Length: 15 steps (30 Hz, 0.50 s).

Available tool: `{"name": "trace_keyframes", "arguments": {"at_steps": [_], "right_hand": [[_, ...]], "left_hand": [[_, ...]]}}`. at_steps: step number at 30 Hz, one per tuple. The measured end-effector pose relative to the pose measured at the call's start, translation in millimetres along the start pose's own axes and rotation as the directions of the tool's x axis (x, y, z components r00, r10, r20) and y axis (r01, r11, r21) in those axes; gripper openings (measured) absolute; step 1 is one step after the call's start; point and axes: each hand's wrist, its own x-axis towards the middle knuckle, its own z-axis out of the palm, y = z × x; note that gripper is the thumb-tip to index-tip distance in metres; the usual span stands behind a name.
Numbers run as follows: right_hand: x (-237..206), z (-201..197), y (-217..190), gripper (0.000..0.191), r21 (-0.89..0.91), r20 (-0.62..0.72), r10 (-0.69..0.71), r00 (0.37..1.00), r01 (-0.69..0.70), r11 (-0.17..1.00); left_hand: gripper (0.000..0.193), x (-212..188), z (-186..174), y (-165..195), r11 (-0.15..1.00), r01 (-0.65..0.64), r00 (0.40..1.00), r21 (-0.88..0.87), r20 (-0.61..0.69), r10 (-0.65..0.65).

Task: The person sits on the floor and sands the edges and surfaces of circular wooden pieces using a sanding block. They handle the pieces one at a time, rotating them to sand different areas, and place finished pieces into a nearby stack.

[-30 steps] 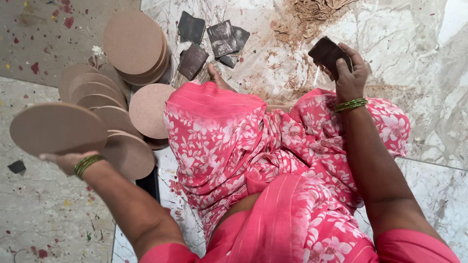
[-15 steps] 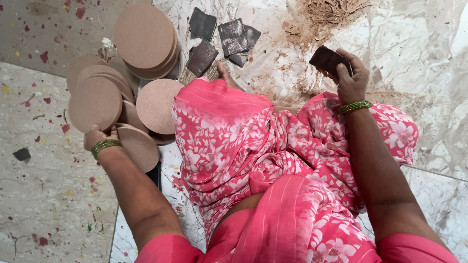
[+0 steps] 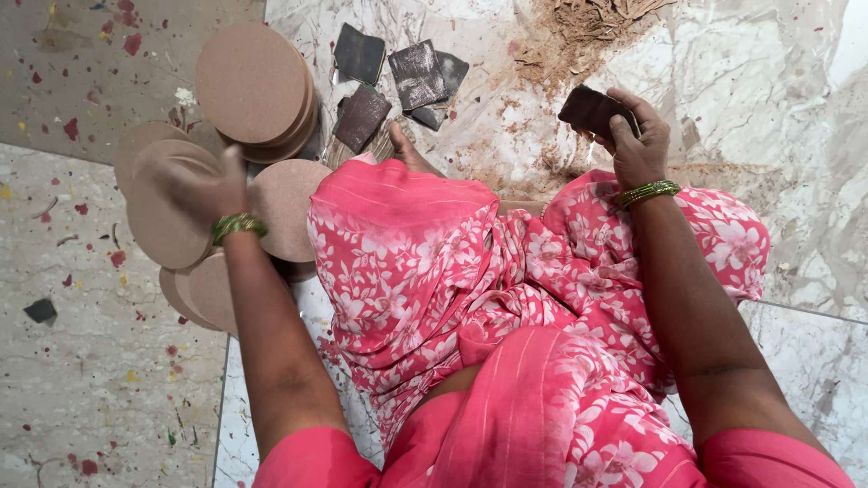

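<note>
Lowered since before, left hand [image 3: 212, 194] fingers clasp a wooden disc [image 3: 167, 217]; right hand [image 3: 633, 145] grips sandpaper [image 3: 592, 110]

You have open marble floor [image 3: 796, 208] right of your knees, while brown discs [image 3: 172, 217] crowd the left, a disc stack [image 3: 253, 86] and dark sandpaper sheets [image 3: 416, 77] block straight ahead, and the sawdust heap [image 3: 588, 27] lies beyond.

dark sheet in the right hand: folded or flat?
Folded, it seems. The dark sheet in the right hand looks bent over the fingers, unlike the flat pieces on the floor.
</note>
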Motion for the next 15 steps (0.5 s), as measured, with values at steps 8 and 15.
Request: {"name": "trace_keyframes", "arguments": {"at_steps": [8,15], "right_hand": [[8,-4,8,0.033,-0.02,-0.009,0.015,1.0,-0.016,1.0],[11,-3,10,0.033,-0.088,-0.021,-0.003,1.0,0.001,0.996]], "left_hand": [[0.154,24,47,138,0.976,-0.033,0.892,0.216,0.446,-0.069],[0.128,13,51,182,0.918,-0.062,0.891,0.393,0.436,-0.127]]}}
